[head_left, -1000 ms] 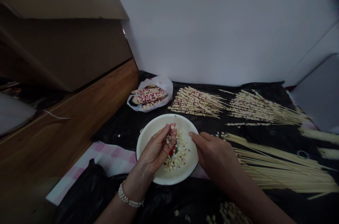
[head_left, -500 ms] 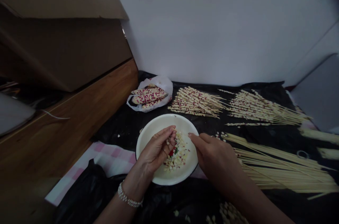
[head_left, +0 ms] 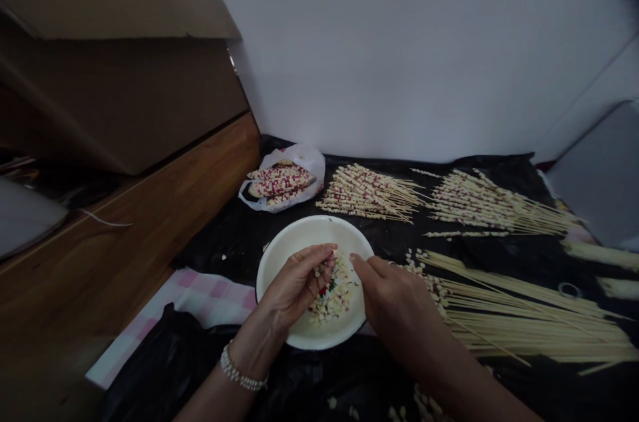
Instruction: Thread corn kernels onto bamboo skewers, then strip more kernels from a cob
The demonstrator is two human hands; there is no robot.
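A white enamel bowl point(head_left: 279, 239) holds loose pale and dark red corn kernels point(head_left: 335, 302). Over its middle is my left hand point(head_left: 304, 275), fingers curled, pinching a small pale piece that looks like a kernel, with more kernels in the curled fingers. A beaded bracelet point(head_left: 238, 372) circles the left wrist. My right hand point(head_left: 389, 289) is closed at the bowl's right rim, thumb and forefinger together and pointing at the left fingertips. What it grips is too small and dim to make out.
Behind the bowl lie corn cobs point(head_left: 282, 182) in a plastic bag and two piles of kernel-covered sticks point(head_left: 369, 192), point(head_left: 474, 202). Bare sticks point(head_left: 529, 322) spread at right, beside loose kernels point(head_left: 429, 282). A cardboard box point(head_left: 124, 96) stands at left on wood.
My right hand has moved slightly left and down, baring more of the loose kernels beside the sticks. My left fingertips have shifted a little right and down.
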